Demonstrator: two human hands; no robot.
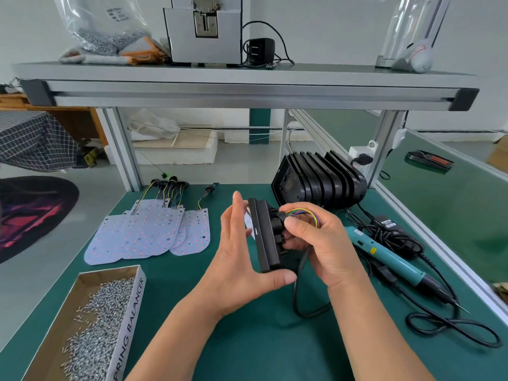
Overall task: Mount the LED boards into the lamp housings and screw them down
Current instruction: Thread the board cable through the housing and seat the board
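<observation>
Black lamp housing (pixel 265 240) is up off the green worktop (pixel 247 347), mid-frame, edge-on to me, betw. both hands. L hand (pixel 242 262): fingers (pixel 233 218) straight & pressed together, flat along the housing's left face, thumb stuck out under its lower end. R hand (pixel 327 246): fingers curled round the housing's back side, thumb pressing on a black connector (pixel 279 218) there. Coloured wires (pixel 312 214) (yellow, green, purple-ish) loop over the top of the R hand. A pale sliver shows betw. L palm & housing; I can't tell what it is.

On the worktop, left of the hands: LED boards (pixel 143 232), white, fanned in an overlapping pile, w/ one more board (pixel 193 233) on the pile's right edge; their wire tails run to the far edge. Behind the hands: spare housings (pixel 321 180), black, finned, stood on edge in a row, touching each other. Right of the R hand: teal electric screwdriver (pixel 393 257) lying flat, tip twd me, cable (pixel 450 325) looped near it, black power brick (pixel 387 224) just beyond. Front left: cardboard tray (pixel 132 312) full of silver screws (pixel 99 325).

Upper shelf (pixel 247 78): clear bag (pixel 104 28) of small silver parts, grey machine (pixel 203 31), black adapter (pixel 259 49).
</observation>
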